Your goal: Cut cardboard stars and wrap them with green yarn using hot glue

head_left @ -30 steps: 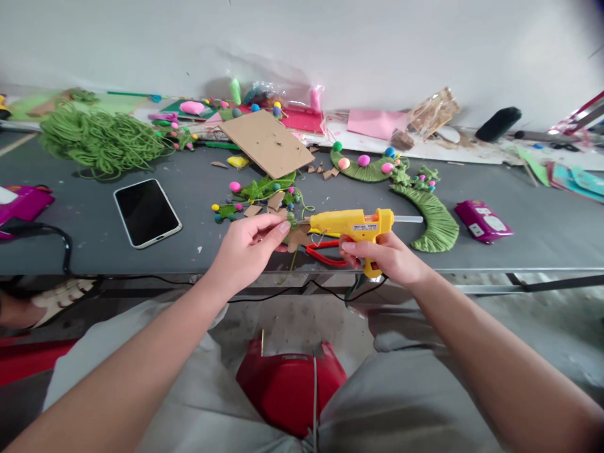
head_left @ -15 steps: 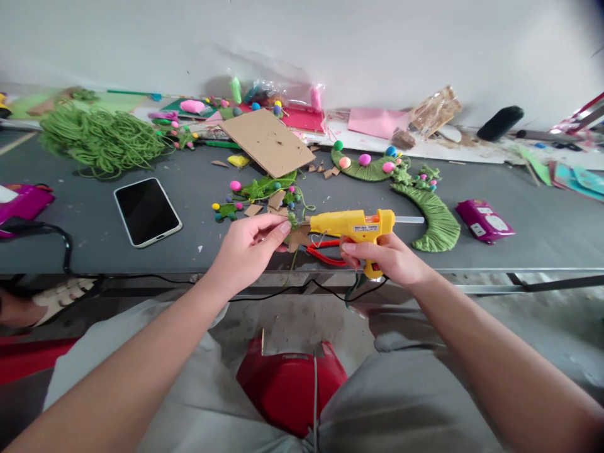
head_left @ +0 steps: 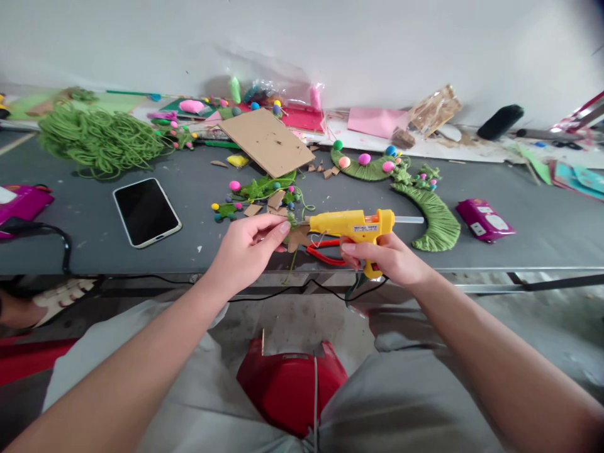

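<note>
My right hand (head_left: 384, 257) is wrapped round the handle of a yellow hot glue gun (head_left: 349, 222), with a clear glue stick (head_left: 409, 219) poking out of its back. The nozzle points left and meets a small cardboard piece (head_left: 298, 238) partly wound with green yarn. My left hand (head_left: 255, 245) pinches that piece between thumb and fingers, which hide some of it. Red-handled pliers (head_left: 325, 253) lie under the gun. Just beyond my left hand are green yarn-wrapped shapes (head_left: 259, 187) with coloured pompoms and several cardboard scraps (head_left: 276, 200).
A phone (head_left: 147, 212) and a heap of green yarn (head_left: 101, 138) lie on the left. A cardboard sheet (head_left: 268, 141) sits at the back. Green wrapped curves (head_left: 436, 220) and a purple packet (head_left: 484, 220) are on the right. A black cord (head_left: 283, 290) hangs along the table's front edge.
Almost nothing differs. Both hands, the glue gun and the cardboard piece keep their places, with the nozzle still at the piece.
</note>
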{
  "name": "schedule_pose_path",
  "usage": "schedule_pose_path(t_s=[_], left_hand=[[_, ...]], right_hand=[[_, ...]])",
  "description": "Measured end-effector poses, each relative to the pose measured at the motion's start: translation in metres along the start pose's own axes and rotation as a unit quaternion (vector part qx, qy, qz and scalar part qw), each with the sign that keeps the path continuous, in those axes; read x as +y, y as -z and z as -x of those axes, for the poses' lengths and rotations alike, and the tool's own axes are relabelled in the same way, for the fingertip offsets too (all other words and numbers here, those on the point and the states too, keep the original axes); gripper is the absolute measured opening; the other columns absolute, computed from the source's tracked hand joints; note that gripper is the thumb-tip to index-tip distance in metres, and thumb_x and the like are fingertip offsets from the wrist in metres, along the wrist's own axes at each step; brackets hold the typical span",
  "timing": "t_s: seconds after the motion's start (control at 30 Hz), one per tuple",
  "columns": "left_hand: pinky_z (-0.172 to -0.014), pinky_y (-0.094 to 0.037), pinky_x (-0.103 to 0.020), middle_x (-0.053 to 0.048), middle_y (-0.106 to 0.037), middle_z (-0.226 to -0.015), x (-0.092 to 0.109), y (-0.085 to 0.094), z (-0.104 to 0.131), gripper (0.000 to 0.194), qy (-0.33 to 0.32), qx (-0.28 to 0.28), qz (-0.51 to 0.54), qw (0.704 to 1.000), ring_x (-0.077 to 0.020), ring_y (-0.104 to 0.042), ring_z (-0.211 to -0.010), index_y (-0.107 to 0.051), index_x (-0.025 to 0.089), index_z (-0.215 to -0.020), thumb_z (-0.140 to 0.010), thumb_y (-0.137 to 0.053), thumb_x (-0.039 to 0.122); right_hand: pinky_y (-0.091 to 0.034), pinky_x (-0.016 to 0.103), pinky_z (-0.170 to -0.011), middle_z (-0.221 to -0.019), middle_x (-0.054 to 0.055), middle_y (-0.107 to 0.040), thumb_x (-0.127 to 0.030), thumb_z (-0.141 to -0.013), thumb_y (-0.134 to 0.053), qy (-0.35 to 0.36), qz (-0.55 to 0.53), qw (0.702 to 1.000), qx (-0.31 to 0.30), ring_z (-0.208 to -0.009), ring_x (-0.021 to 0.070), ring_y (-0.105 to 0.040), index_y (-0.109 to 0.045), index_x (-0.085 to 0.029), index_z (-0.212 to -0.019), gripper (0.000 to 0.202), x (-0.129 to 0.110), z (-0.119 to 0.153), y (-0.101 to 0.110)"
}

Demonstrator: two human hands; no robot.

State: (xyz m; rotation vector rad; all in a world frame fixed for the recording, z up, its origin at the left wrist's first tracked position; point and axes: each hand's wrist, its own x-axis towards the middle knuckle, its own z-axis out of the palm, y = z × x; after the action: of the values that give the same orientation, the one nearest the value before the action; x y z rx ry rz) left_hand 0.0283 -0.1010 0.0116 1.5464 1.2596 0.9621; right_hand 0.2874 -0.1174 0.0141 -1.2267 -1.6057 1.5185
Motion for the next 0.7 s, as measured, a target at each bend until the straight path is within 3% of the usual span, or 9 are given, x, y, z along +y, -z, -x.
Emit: schedule_pose_path(t_s=[0.17,0.33,0.43,0.53,0.6,0.7], left_hand=[[-0.073,-0.062,-0.031,-0.006,-0.077,-0.094,-0.001,0.000,0.000,0.035,-0.010,0.000,-0.012,1.000,-0.0204,-0.072,-0.079,-0.078,0.018,-0.103,-0.090,-0.069,0.049],[-0.070,-0.061,-0.029,-0.005,-0.077,-0.096,-0.002,0.001,0.000,0.033,-0.016,-0.002,-0.031,0.999,-0.0195,-0.071,-0.076,-0.078,0.019,-0.103,-0.091,-0.068,0.048],[-0.069,-0.060,-0.029,-0.005,-0.077,-0.093,-0.001,0.002,0.000,0.033,-0.021,0.000,-0.044,0.999,-0.0193,-0.071,-0.074,-0.077,0.019,-0.101,-0.091,-0.068,0.048],[-0.068,-0.060,-0.028,-0.005,-0.076,-0.089,-0.002,0.002,0.000,0.031,-0.024,0.000,-0.052,0.998,-0.0195,-0.072,-0.074,-0.077,0.019,-0.099,-0.091,-0.067,0.047],[-0.067,-0.060,-0.028,-0.004,-0.076,-0.089,-0.002,0.002,0.000,0.030,-0.029,0.000,-0.054,0.998,-0.0197,-0.072,-0.075,-0.076,0.019,-0.099,-0.092,-0.067,0.046],[-0.064,-0.059,-0.027,-0.004,-0.076,-0.088,-0.004,0.002,0.001,0.027,-0.051,0.004,-0.079,0.996,-0.0188,-0.072,-0.074,-0.075,0.018,-0.098,-0.093,-0.065,0.043]], right_hand=[[-0.040,0.028,-0.057,-0.063,0.000,-0.055,-0.038,-0.089,-0.067,0.003,0.016,1.000,0.017,-0.060,0.0124,-0.050,-0.061,-0.018,-0.073,0.026,-0.002,0.002,-0.001],[-0.042,0.028,-0.058,-0.068,0.000,-0.057,-0.040,-0.088,-0.071,0.019,0.037,0.995,0.087,-0.062,0.0125,-0.051,-0.063,-0.019,-0.082,0.023,-0.005,0.006,0.003],[-0.045,0.030,-0.062,-0.073,0.003,-0.062,-0.046,-0.088,-0.071,0.016,0.097,0.982,0.163,-0.067,0.0149,-0.054,-0.065,-0.018,-0.081,0.030,-0.001,0.004,0.014],[-0.043,0.031,-0.060,-0.071,0.003,-0.062,-0.057,-0.084,-0.072,-0.023,0.184,0.944,0.272,-0.066,0.0163,-0.054,-0.071,-0.019,-0.085,0.038,0.009,0.000,0.031],[-0.044,0.030,-0.057,-0.072,0.004,-0.064,-0.061,-0.083,-0.071,-0.049,0.185,0.939,0.287,-0.066,0.0168,-0.056,-0.073,-0.019,-0.088,0.042,0.013,-0.003,0.040],[-0.044,0.028,-0.055,-0.074,0.005,-0.065,-0.061,-0.086,-0.069,-0.040,0.140,0.954,0.262,-0.064,0.0157,-0.058,-0.073,-0.018,-0.086,0.043,0.012,-0.003,0.045]])
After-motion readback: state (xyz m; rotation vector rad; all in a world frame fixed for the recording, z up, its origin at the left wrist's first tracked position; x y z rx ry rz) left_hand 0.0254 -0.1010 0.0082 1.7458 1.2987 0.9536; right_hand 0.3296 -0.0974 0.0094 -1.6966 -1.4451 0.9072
